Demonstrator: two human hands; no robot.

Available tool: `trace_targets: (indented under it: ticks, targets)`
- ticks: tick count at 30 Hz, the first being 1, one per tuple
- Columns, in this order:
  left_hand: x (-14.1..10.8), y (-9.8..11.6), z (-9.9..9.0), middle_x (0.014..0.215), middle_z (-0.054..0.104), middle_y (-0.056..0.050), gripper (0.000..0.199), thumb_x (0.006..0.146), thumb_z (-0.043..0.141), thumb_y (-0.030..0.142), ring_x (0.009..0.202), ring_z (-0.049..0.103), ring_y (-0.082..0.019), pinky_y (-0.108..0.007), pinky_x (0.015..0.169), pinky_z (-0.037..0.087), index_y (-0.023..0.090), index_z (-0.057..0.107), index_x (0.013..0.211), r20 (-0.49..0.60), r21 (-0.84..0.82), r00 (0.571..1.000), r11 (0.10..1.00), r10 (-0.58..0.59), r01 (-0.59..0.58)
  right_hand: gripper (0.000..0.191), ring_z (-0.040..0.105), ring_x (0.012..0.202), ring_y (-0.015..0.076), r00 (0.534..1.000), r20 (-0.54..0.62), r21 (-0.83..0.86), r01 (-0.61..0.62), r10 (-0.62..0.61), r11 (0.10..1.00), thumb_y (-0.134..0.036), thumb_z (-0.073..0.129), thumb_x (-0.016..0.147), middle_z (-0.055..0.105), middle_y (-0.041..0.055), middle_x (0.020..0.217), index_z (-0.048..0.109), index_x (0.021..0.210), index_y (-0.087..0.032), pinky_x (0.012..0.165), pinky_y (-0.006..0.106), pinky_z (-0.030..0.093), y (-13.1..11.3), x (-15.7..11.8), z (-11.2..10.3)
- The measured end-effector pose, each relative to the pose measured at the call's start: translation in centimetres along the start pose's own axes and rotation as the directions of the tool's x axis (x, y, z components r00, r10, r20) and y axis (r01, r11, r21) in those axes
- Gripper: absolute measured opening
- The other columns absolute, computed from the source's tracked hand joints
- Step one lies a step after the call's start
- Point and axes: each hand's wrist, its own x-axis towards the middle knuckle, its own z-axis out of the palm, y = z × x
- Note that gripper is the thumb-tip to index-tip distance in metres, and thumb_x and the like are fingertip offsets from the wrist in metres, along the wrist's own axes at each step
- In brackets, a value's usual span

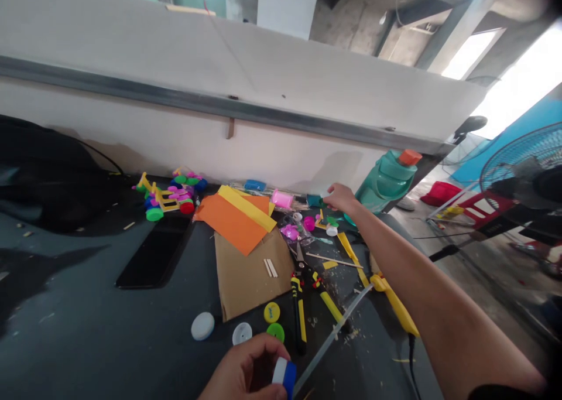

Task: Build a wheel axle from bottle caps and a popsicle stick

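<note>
At the bottom centre, my left hand [252,368] pinches a blue and white cap [283,376] on its side. Just beyond it lie a white cap [202,326], an upturned white cap [242,333], a yellow cap [271,312] and a green cap [276,332]. My right hand [340,197] reaches to the back of the table, its fingers closed near a dark teal piece [314,201]; what they hold, if anything, is too small to make out. Beside that hand stands a teal bottle [384,180] with an orange lid.
Orange paper [237,221] and cardboard [250,277] lie mid-table, with yellow-black pliers [298,312] and a yellow glue gun [397,309] to their right. A phone [153,253], small colourful models [169,200] and a black bag [48,177] are at left. A fan [527,183] stands right.
</note>
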Motion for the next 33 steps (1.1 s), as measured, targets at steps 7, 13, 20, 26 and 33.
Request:
trace_targets:
  ticks: [7,13,20,26,33]
  targets:
    - [0.3,-0.4,-0.2,0.071,0.054,0.002,0.038,0.063,0.079,0.039,0.062,0.048,-0.01,-0.023,0.059,0.038,0.02,0.06,0.089,0.058,-0.014,0.998,1.0,0.021,-0.02,0.036,0.059,0.051,0.0115,0.957,0.002,0.099,0.289,-0.291,0.952,-0.016,0.061,0.073,0.067,0.0034,0.072,0.056,0.109,-0.015,0.048,0.02,0.042,-3.9,-6.2,-1.8]
    - [0.9,-1.1,-0.7,0.072,0.055,0.003,0.037,0.062,0.079,0.032,0.062,0.049,-0.01,-0.023,0.059,0.041,0.018,0.06,0.09,0.09,0.013,0.995,0.999,0.036,-0.037,0.036,0.057,0.048,0.0115,0.918,0.201,-0.007,0.351,-0.343,0.936,-0.011,0.064,0.061,0.066,0.0002,0.067,0.061,0.096,-0.016,0.046,0.02,0.038,-4.8,-8.8,3.5]
    - [0.5,-0.5,0.1,0.07,0.055,0.003,0.032,0.063,0.077,0.027,0.062,0.048,-0.009,-0.022,0.059,0.04,0.017,0.059,0.088,0.068,-0.028,0.995,0.997,0.073,-0.071,0.048,0.06,0.069,0.0175,0.921,0.174,0.058,0.344,-0.348,0.937,-0.006,0.063,0.054,0.067,0.0016,0.071,0.066,0.101,-0.016,0.057,0.021,0.038,-5.4,-7.8,4.9]
    - [0.2,0.4,0.4,0.072,0.056,0.002,0.027,0.066,0.07,0.02,0.064,0.05,-0.01,-0.022,0.061,0.04,0.016,0.059,0.089,0.065,0.099,0.994,0.991,0.085,-0.091,0.014,0.051,0.053,0.013,0.926,0.2,0.304,0.254,-0.322,0.918,-0.018,0.055,0.064,0.053,-0.0012,0.053,0.065,0.073,-0.016,0.047,0.021,0.034,-4.3,-11.6,1.7]
    - [-1.6,1.6,1.0,0.081,0.06,0.0,0.026,0.068,0.065,0.021,0.068,0.052,-0.012,-0.021,0.06,0.039,0.017,0.064,0.093,0.195,0.611,0.957,0.737,0.216,-0.291,0.021,0.054,0.061,0.0134,0.82,0.46,0.699,-0.098,-0.341,0.708,-0.026,0.048,0.066,0.057,0.0028,0.072,0.057,0.083,-0.018,0.044,0.021,0.039,-1.4,-20.6,1.8]
